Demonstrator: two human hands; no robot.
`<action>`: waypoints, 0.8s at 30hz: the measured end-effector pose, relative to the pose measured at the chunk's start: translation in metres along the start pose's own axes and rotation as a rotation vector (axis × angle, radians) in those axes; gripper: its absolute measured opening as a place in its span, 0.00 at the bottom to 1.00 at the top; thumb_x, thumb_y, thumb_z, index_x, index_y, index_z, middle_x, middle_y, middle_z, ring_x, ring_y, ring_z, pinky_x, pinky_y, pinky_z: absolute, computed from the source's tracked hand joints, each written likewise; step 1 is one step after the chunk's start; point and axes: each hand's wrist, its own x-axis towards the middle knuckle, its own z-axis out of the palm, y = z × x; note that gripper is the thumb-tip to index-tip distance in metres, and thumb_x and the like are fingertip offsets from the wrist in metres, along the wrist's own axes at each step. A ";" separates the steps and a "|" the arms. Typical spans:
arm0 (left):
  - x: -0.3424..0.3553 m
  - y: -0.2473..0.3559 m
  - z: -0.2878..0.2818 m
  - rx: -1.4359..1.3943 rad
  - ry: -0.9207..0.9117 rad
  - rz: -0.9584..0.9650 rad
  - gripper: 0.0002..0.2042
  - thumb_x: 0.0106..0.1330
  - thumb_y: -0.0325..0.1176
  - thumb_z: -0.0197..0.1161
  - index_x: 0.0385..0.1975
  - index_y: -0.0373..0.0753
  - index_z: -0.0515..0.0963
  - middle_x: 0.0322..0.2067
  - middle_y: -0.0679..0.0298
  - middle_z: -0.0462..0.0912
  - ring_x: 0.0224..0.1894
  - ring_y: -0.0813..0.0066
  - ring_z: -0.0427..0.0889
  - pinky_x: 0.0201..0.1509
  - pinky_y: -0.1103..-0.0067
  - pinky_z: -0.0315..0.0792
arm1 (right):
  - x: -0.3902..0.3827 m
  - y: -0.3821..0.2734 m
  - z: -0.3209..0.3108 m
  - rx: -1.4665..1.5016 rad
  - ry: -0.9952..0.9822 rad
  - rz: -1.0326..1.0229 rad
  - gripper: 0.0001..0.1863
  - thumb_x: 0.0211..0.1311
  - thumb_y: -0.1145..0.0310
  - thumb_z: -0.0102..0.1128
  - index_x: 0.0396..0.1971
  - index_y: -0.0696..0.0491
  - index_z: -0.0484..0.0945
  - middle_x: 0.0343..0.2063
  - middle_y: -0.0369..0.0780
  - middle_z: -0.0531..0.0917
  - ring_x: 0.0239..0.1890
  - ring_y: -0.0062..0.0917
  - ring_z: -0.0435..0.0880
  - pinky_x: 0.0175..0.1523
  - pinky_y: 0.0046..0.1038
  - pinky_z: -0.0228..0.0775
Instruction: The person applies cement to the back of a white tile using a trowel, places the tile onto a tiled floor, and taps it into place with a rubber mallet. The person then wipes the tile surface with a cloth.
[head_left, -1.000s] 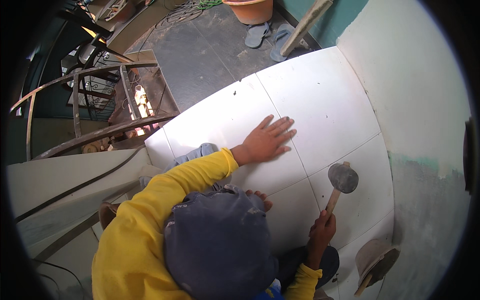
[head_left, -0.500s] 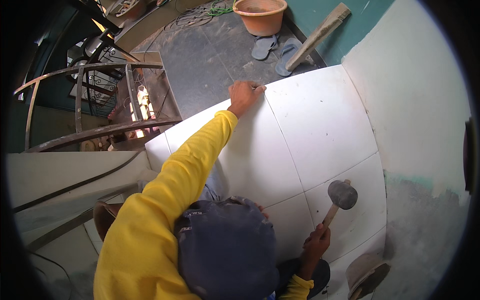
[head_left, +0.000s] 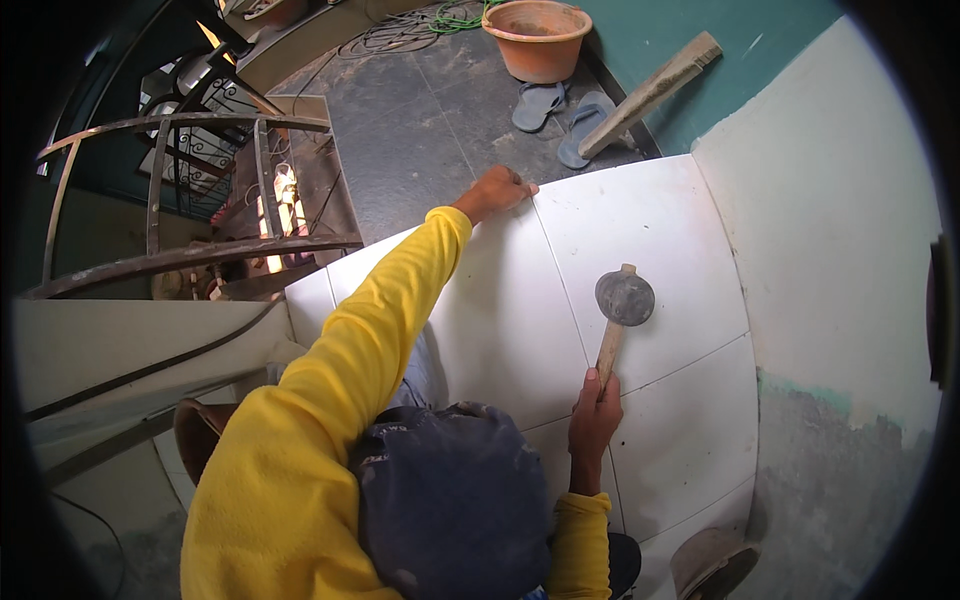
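My left hand, on the end of a yellow sleeve, reaches far out and curls over the far edge of a large white tile. My right hand grips the wooden handle of a rubber mallet. The mallet's grey round head hangs over the neighbouring white tile, close to the joint between the two. A dark cap hides the lower part of the tiles.
An orange basin, a pair of grey sandals and a leaning wooden plank lie beyond the tiles on the dark floor. A curved metal railing runs at the left. A pale wall rises at the right, with a round tool at its foot.
My left hand went from lying flat on the tile to gripping its far edge. The mallet moved farther out, over the upper right tile.
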 end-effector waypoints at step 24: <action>-0.051 -0.008 0.023 0.423 0.475 0.347 0.22 0.74 0.51 0.67 0.61 0.48 0.84 0.57 0.55 0.87 0.62 0.51 0.82 0.70 0.55 0.70 | -0.284 0.084 -0.251 -0.572 0.748 0.446 0.22 0.74 0.55 0.68 0.56 0.57 0.81 0.39 0.50 0.90 0.43 0.48 0.91 0.51 0.44 0.79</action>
